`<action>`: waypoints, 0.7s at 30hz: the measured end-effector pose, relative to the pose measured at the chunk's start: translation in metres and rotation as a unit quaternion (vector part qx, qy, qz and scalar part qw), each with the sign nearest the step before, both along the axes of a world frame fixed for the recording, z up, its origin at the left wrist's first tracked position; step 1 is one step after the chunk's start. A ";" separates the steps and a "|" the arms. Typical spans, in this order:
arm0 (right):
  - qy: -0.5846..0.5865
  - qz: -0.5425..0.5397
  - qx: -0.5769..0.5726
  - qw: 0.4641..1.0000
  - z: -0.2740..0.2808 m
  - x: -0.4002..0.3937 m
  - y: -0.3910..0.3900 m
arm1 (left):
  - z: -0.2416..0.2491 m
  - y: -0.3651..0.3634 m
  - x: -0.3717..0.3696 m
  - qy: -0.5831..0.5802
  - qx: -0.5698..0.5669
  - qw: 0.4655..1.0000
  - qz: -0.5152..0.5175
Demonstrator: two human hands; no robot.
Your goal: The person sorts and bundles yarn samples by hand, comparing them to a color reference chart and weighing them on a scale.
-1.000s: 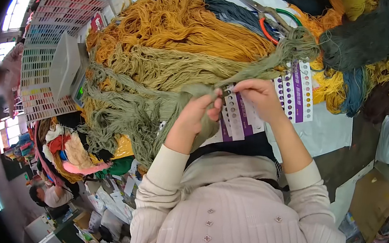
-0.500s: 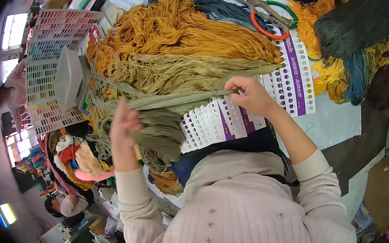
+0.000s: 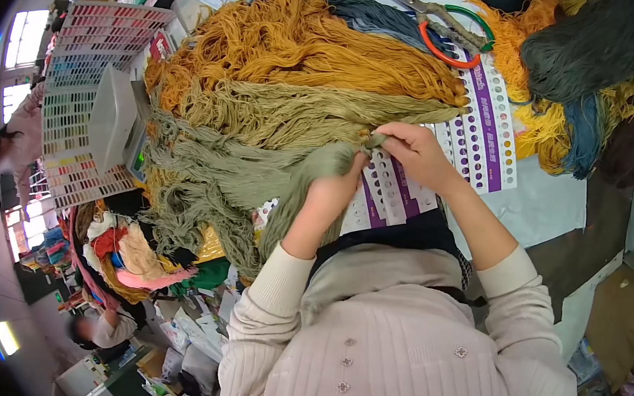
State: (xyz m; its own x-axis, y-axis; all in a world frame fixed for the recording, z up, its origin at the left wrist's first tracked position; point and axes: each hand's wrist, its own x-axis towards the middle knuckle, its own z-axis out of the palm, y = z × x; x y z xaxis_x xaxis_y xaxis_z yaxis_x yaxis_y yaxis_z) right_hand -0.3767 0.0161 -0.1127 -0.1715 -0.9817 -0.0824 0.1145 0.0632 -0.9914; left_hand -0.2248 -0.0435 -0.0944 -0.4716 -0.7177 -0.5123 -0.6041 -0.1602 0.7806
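Observation:
A grey-green yarn hank (image 3: 219, 163) spreads across the table, its gathered end bunched between my two hands. My left hand (image 3: 331, 200) is closed around that bunch, with strands draped over it. Just to the right, my right hand (image 3: 415, 156) pinches the narrow tip of the same hank. Olive yarn (image 3: 287, 112) lies directly beyond, and orange-brown yarn (image 3: 326, 50) beyond that. Under and beside my hands are white and purple punched cards (image 3: 389, 194), with another purple-striped card (image 3: 489, 131) to the right.
Scissors with red and green handles (image 3: 449, 29) lie at the back. Dark grey yarn (image 3: 584, 52) and yellow yarn (image 3: 544, 130) are heaped at the right. A colour chart (image 3: 91, 86) and a white tray (image 3: 113, 120) stand left. Two people are at the far left.
My left hand has moved right from the loose strands to the gathered end and closed on it. The grey-green strands now fan out flatter to the left. My right hand has shifted slightly right.

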 end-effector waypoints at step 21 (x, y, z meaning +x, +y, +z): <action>0.379 0.021 -0.054 0.923 -0.001 0.013 0.000 | 0.159 -0.132 0.379 0.143 -0.219 0.877 0.403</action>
